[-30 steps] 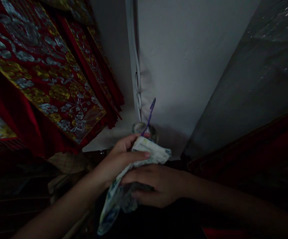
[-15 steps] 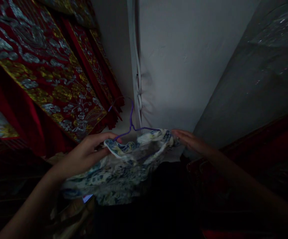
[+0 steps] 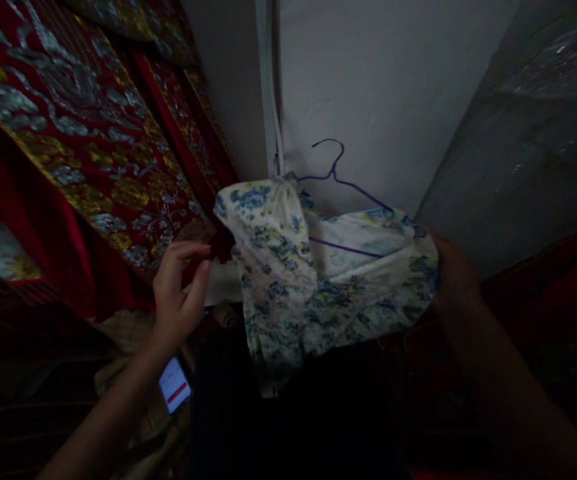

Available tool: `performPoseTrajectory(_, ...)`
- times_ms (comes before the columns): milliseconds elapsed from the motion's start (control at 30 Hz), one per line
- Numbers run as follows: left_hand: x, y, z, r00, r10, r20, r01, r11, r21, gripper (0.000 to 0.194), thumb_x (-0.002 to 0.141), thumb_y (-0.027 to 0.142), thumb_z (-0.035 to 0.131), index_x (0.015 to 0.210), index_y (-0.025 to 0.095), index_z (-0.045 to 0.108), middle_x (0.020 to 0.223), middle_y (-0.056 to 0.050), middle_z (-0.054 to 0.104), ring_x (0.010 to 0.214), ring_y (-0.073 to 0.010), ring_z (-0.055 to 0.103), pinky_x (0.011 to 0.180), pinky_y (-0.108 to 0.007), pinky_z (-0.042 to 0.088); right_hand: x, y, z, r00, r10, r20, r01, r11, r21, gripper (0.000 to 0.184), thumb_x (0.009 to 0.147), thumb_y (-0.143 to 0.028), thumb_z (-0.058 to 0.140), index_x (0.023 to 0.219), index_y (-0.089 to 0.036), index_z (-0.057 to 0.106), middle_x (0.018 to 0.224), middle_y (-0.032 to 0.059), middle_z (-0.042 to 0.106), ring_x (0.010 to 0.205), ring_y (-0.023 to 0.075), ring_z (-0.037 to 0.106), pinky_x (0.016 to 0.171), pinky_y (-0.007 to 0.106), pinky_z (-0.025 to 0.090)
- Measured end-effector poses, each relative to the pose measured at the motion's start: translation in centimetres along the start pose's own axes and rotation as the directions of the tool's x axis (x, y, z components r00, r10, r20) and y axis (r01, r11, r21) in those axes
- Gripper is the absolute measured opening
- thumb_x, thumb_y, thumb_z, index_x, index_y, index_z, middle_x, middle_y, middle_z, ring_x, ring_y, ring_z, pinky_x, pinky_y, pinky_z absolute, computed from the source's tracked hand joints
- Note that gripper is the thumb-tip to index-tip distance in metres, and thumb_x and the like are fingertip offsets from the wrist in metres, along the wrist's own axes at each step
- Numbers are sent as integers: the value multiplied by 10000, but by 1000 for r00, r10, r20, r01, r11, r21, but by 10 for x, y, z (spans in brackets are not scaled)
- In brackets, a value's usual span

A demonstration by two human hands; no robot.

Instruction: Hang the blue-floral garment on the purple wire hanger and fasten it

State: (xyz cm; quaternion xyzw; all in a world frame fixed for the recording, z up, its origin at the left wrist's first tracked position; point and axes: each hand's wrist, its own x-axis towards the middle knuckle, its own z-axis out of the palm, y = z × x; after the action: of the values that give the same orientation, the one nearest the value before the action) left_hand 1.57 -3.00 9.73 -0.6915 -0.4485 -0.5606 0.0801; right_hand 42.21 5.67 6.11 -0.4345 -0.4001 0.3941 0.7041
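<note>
A white sleeveless-looking top [image 3: 278, 267] with blue and yellow flowers hangs on a thin purple hanger [image 3: 358, 185], its hook up against the pale wall. The hanger's lower bar shows through the wide neckline. At the top's right shoulder, my right hand [image 3: 453, 270] grips the fabric edge; its fingers are mostly hidden behind the cloth and in shadow. My left hand [image 3: 181, 287] is off to the left of the top, apart from it and holding nothing, with thumb and fingers separated.
Red cloth with gold and silver embroidery [image 3: 108, 167] hangs at the left. White straps or cords [image 3: 271, 87] run down the wall [image 3: 393, 80]. Clear plastic sheeting [image 3: 543, 133] covers the right side. A lit phone [image 3: 173, 385] lies low on the left over checked cloth.
My left hand has let go of the top and drawn back left and down. The top and hanger have moved right and spread out, and my right hand has moved right.
</note>
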Motion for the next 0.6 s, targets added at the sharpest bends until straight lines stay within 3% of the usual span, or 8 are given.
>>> performPoseTrajectory(67,-5,-1,11,986,-59,155,69,996,-57,171,982,322,523,1047,213,637,1079,-65,608,1084,-227,584,997,-379,470,8,-3,7,1000,8,-25,-8,1000,16,264,775,-544,723,785,-290,650,671,5,703,746,299,732,636,457,605)
performPoseTrajectory(133,-12,-6,28,939,-144,313,166,985,-43,234,970,384,539,1055,193,645,1135,-86,596,1131,-245,570,1009,-397,462,14,-9,26,997,-4,83,3,1000,8,288,795,-556,686,793,-271,642,699,22,717,789,293,740,665,446,610)
performPoseTrajectory(267,-39,-16,69,749,-333,573,400,916,10,530,873,523,662,1245,153,584,1275,-148,588,1232,-296,548,1042,-451,448,14,-18,65,982,-12,188,4,999,47,335,748,-559,717,805,-234,657,742,41,730,849,281,743,699,409,617)
performPoseTrajectory(333,-55,-15,87,697,-376,611,489,872,-21,585,853,542,683,1268,145,573,1299,-162,607,1231,-297,566,1048,-452,446,10,-14,69,982,-14,190,2,998,59,362,718,-581,741,792,-236,657,746,44,726,870,291,740,701,411,618)
performPoseTrajectory(467,-69,2,114,742,-423,520,564,813,-142,492,863,523,681,1171,141,648,1200,-153,696,1141,-297,634,1026,-444,464,1,-2,60,984,-16,176,14,1000,15,405,683,-610,765,703,-243,595,715,51,697,915,309,730,712,418,615)
performPoseTrajectory(600,-54,21,126,830,-369,419,501,823,-268,373,910,522,621,1010,181,733,1029,-99,759,1091,-290,659,1012,-415,461,-1,-5,59,987,-70,145,71,997,-6,416,693,-597,775,700,-243,556,702,47,670,936,307,722,703,403,615)
